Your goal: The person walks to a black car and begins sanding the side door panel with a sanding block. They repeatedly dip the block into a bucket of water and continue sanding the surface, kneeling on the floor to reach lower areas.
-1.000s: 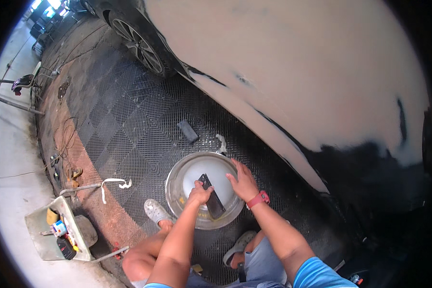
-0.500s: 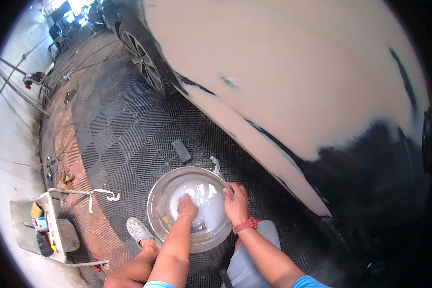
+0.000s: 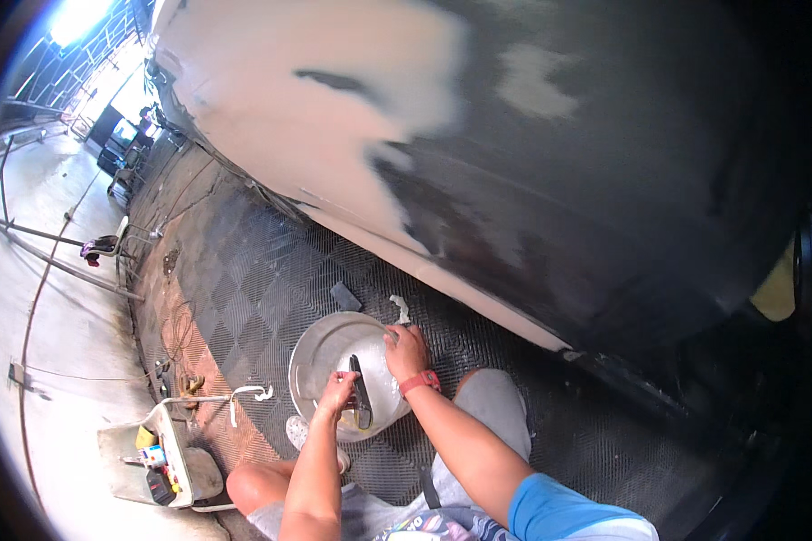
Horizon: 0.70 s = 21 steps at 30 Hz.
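A round, whitish see-through bucket [image 3: 305,361] of cloudy water stands on the dark floor between my legs. My left hand [image 3: 337,393] is closed on a long, flat black sanding block [image 3: 362,389], held tilted over the bucket's opening. My right hand [image 3: 407,353], with a red watch on its wrist, grips the bucket's far right rim. Its fingertips are partly hidden. Beyond the bucket rises a car body panel [image 3: 280,117], patched beige and black.
A grey rectangular block [image 3: 345,297] and a crumpled white scrap [image 3: 399,309] lie on the ribbed floor tiles [image 3: 271,270] past the bucket. On the left stands a pale open container [image 3: 117,460] with bottles and tools, near a white wall [image 3: 72,361]. A metal stand [image 3: 54,252] leans there.
My left hand has come up out of the water, and the black sanding block now shows in it. My right hand stays on the rim. The view has swung right and tilted.
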Each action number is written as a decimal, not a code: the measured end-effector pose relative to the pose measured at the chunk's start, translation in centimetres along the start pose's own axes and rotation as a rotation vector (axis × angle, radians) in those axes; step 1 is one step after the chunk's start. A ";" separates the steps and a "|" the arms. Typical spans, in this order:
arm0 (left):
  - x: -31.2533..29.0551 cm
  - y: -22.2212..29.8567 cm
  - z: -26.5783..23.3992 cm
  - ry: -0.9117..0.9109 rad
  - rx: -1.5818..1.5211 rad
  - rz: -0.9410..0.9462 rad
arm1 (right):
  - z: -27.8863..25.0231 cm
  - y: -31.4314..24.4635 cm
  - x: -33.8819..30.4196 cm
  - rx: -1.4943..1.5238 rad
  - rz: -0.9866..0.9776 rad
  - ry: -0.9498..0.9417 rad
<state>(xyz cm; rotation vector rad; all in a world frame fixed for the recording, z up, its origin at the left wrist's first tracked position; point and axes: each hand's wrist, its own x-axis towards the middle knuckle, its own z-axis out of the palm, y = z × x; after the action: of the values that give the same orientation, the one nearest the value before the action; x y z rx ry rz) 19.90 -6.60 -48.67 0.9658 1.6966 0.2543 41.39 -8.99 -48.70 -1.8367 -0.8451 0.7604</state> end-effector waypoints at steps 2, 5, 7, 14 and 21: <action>-2.0 0.3 0.3 0.025 0.001 0.012 | 0.3 0.5 0.4 0.007 -0.045 0.023; -4.3 1.5 1.9 0.037 -0.058 0.010 | -0.5 1.2 1.1 -0.016 -0.079 0.030; -5.3 0.8 2.6 0.048 -0.091 0.016 | -0.8 1.5 0.6 -0.008 -0.077 0.015; -5.2 -2.5 1.3 -0.020 -0.157 -0.018 | -1.9 1.0 -2.1 -0.012 -0.109 0.033; -5.3 -1.6 2.1 -0.040 -0.146 0.047 | -5.6 2.4 -3.3 -0.014 -0.123 0.041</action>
<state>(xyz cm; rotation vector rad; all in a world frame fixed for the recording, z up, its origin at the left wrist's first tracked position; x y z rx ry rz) 21.30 -11.99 -46.60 0.8978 1.5967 0.3821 44.45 -15.16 -48.42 -1.7883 -0.9297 0.6393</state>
